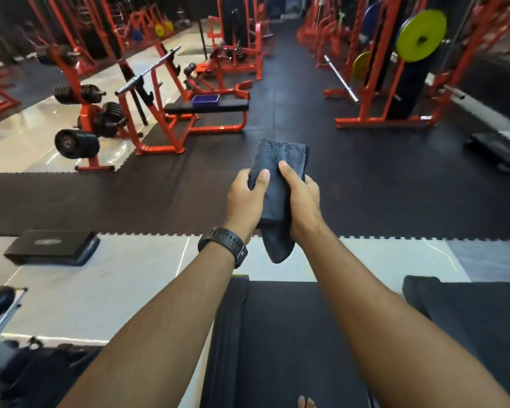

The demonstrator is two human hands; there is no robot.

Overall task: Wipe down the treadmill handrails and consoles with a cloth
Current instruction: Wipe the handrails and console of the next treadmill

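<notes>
You hold a folded dark grey cloth (pixel 280 156) out in front of you with both hands, arms stretched forward. Your left hand (pixel 245 198) grips its left edge, thumb laid across the top face and the other fingers curled underneath (the fabric hides them). Your right hand (pixel 304 201) grips the right edge the same way, thumb on top, fingers wrapped below. The two thumbs lie near each other on the cloth but apart. One end of the cloth stands up past your thumbs; the other hangs down between your wrists. A black watch (pixel 223 244) sits on your left wrist. Below your forearms runs the black treadmill belt (pixel 286 348), with a second treadmill (pixel 468 319) just beside it on the right. Beyond, on dark rubber flooring, an orange-framed flat bench (pixel 218 106) carries a blue tray (pixel 205 100), and a yellow-green weight plate (pixel 421 35) hangs at upper right. A black step platform (pixel 52 247) lies on the pale floor to the left.
</notes>
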